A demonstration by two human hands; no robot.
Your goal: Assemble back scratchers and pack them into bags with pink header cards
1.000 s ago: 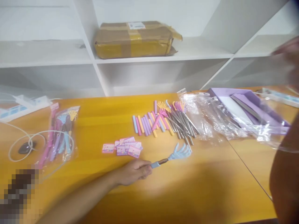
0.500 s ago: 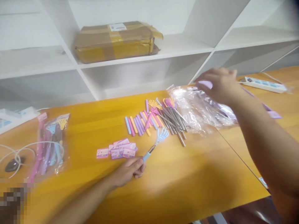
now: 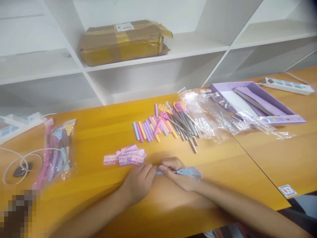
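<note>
A light blue back scratcher (image 3: 190, 172) lies level between my hands, its hand-shaped head pointing right. My left hand (image 3: 141, 181) is closed around the end of its blue handle. With thumb and fingers, my right hand (image 3: 177, 175) grips the same scratcher farther along, covering much of the handle and rod. Just behind my left hand is a small pile of pink and purple cards (image 3: 131, 155). Beyond them lie several coloured handle tubes (image 3: 148, 129), beside a heap of metal rods (image 3: 185, 125) with pink, yellow and blue hand-shaped heads.
Clear plastic bags (image 3: 210, 115) lie at the back right, against an open purple box (image 3: 297, 119). Bagged back scratchers (image 3: 58, 152) and a white cable (image 3: 37, 152) are at left. Power strips (image 3: 288, 86) sit at both sides. A taped carton (image 3: 121, 43) rests on the shelf.
My right hand has come down from above the plastic bags to grip the back scratcher. The scratcher has swung from pointing up and right to nearly level, uncovering the purple box.
</note>
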